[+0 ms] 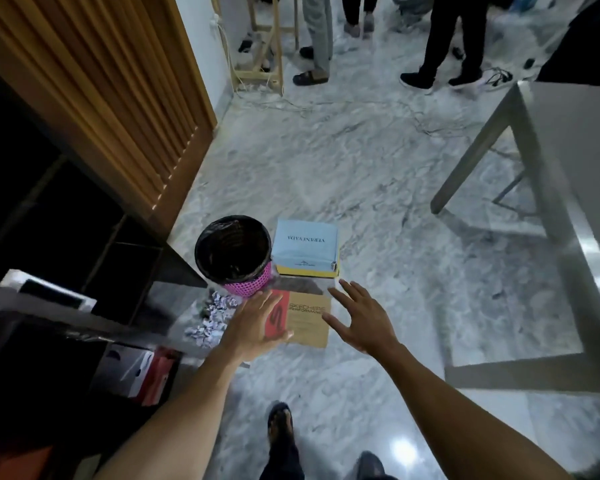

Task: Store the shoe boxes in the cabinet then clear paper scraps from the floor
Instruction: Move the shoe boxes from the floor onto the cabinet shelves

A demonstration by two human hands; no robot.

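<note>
Head view, left hand: the left hand reaches down over the red end of the brown shoe box, fingers straight and spread, gripping nothing; contact with the lid cannot be told.
Head view, right hand: the right hand is at the box's right edge, fingers splayed wide and holding nothing.
Brown shoe box: lies flat on the marble floor, between the two hands, just in front of the open cabinet.
Other shoe boxes: a light blue box sits on top of a yellow box, just beyond the brown one and beside the bin.
Boxes in the cabinet: a white box and a red box stand in a lower compartment, partly in shadow.
Paper scraps: a crumpled pile lies on the floor at the cabinet's foot, left of the brown box and below the bin.
Bin: a pink mesh bin with a black liner stands upright, touching or nearly touching the blue and yellow stack.
Cabinet door: a slatted wooden door stands open at the upper left.
Surroundings: a grey tabletop is well apart at the right; several people's legs show at the far end of the floor.
</note>
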